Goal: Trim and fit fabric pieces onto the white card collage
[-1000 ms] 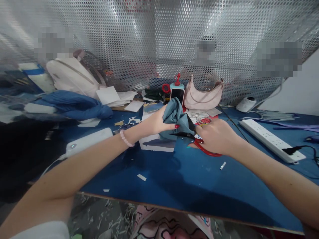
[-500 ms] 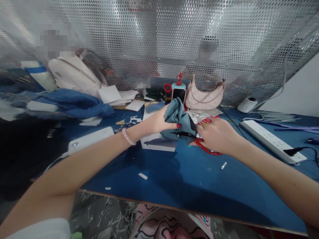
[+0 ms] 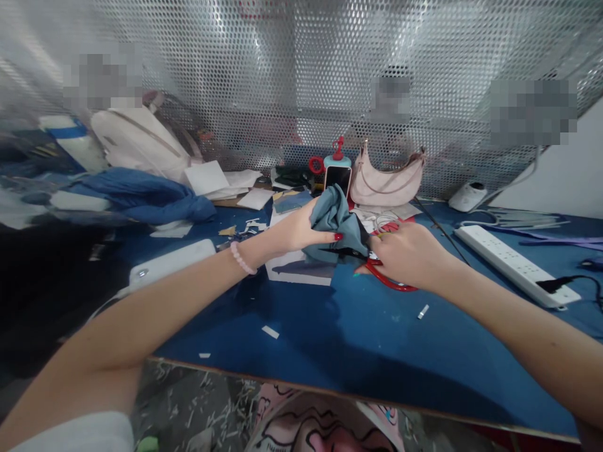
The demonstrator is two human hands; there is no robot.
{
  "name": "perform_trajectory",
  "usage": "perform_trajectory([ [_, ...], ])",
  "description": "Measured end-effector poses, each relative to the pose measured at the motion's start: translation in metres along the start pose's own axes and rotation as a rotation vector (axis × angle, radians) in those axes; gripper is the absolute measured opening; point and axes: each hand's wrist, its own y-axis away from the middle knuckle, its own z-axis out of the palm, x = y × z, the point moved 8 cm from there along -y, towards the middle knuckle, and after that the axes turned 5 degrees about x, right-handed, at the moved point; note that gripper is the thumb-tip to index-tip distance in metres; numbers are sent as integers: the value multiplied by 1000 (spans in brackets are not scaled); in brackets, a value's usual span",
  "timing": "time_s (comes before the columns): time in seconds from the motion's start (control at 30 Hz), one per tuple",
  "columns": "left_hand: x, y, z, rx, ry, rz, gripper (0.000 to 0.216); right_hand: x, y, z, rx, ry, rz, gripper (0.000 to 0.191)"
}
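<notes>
My left hand [image 3: 304,229] is closed on a bunched piece of grey-blue fabric [image 3: 336,220], thumb laid across its near side. My right hand [image 3: 405,254] grips scissors with red handles [image 3: 393,284], whose dark blades point left into the lower part of the fabric. How far the blades are apart is hidden by the folds. Both hands are raised over the blue table [image 3: 301,326]. Under the fabric lies a printed paper sheet [image 3: 301,273].
A power strip [image 3: 513,263] with a black plug lies at right. Behind the hands stand a phone [image 3: 338,179] and a pink handbag [image 3: 386,182]. At left are a white device [image 3: 174,263], blue cloth [image 3: 146,194] and a pale backpack [image 3: 141,135]. Paper scraps dot the table.
My right hand and the scissors have shifted slightly left, with the blades further into the fabric. My left hand stays almost in place.
</notes>
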Motion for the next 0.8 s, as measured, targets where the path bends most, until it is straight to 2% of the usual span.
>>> perform_trajectory([
  [0.2,1,0,1,2,35,19,59,-4,-4,-3,0,-24,5,56],
  [0.33,1,0,1,-7,55,16,58,-4,-4,0,-37,-32,18,51],
  [0.6,1,0,1,0,50,12,56,-8,-9,-3,12,-15,5,46],
  [0.8,1,0,-2,11,22,3,55,-8,-10,-6,-35,12,10,42],
])
